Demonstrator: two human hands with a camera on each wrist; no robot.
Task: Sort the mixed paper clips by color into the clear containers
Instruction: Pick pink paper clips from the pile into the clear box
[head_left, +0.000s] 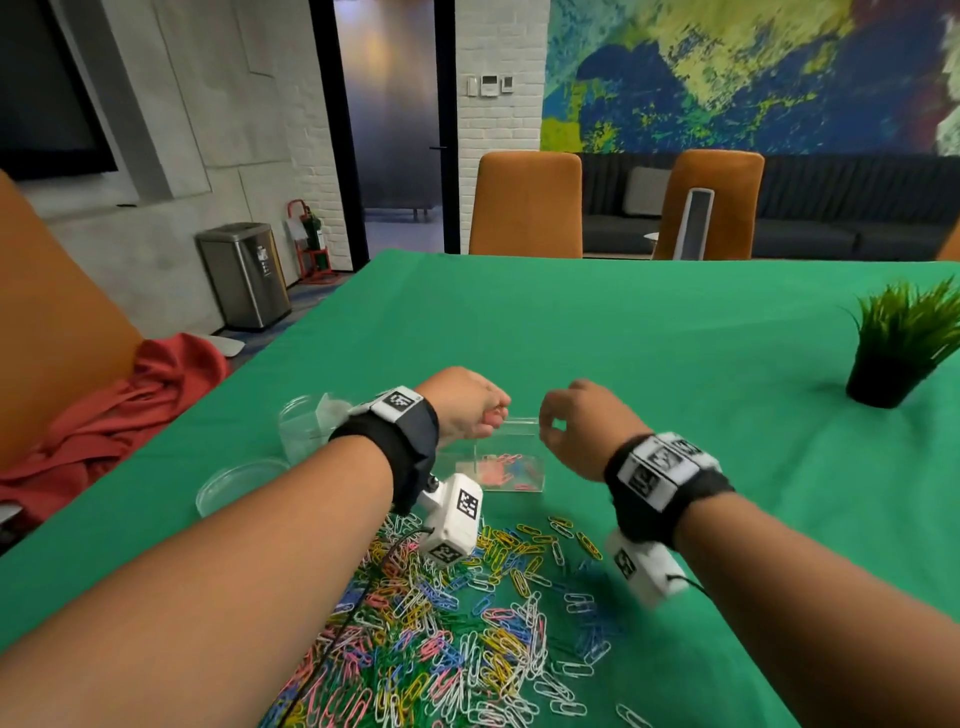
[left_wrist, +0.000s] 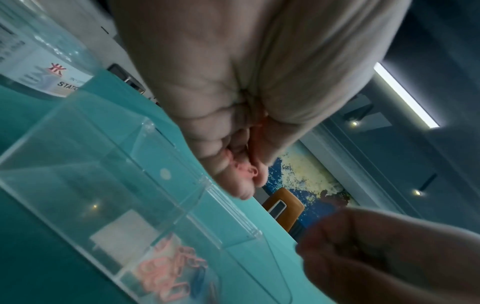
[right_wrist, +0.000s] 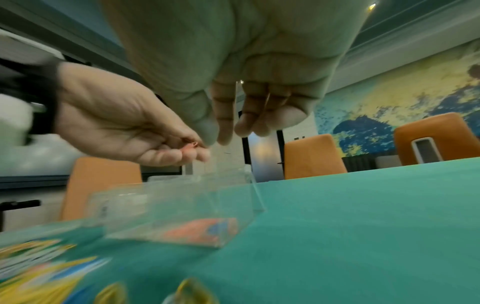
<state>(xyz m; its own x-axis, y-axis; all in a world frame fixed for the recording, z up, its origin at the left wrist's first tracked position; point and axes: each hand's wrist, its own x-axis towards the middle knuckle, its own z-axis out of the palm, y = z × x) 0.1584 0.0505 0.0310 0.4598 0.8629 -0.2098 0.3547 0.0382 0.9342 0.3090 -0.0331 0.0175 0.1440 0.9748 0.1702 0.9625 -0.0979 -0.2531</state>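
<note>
Clips (left_wrist: 242, 169), pink, pinched in left hand (head_left: 470, 402) over box (head_left: 511, 457); their axis unclear. Right hand (head_left: 576, 423) fingers loosely curled, holding nothing visible. Pile (head_left: 457, 613) nearby.

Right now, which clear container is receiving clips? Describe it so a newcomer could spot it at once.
On the green tablecloth, look just beyond the heap of mixed coloured paper clips, below both hands. There stands a clear square-sided plastic box. Unlike the round clear jar and flat round lid to its left, it has straight walls and pink clips on its floor.
</note>
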